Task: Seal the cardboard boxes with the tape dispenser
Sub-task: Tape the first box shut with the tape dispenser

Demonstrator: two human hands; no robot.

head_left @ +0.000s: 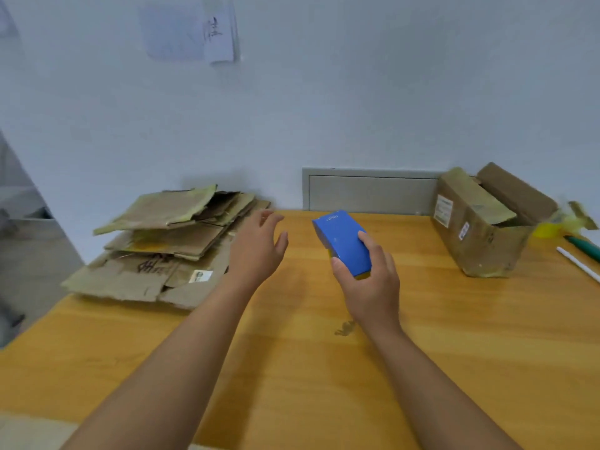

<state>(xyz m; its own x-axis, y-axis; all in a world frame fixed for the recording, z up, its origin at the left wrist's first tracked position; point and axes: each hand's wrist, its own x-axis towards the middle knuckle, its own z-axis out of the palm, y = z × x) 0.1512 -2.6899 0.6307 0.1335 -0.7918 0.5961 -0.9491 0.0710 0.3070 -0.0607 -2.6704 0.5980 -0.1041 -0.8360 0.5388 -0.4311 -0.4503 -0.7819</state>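
Wooden table (292,368) against pale wall (357,92)

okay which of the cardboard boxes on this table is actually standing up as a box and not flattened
The cardboard box at the table's far right, with its top flaps open and labels on its side. The others lie as a stack of flattened boxes at the far left.

one head-worn camera looks forward and down over the bench (292,368) toward the wall (357,92) — close above both forearms, wide-angled — no second view.
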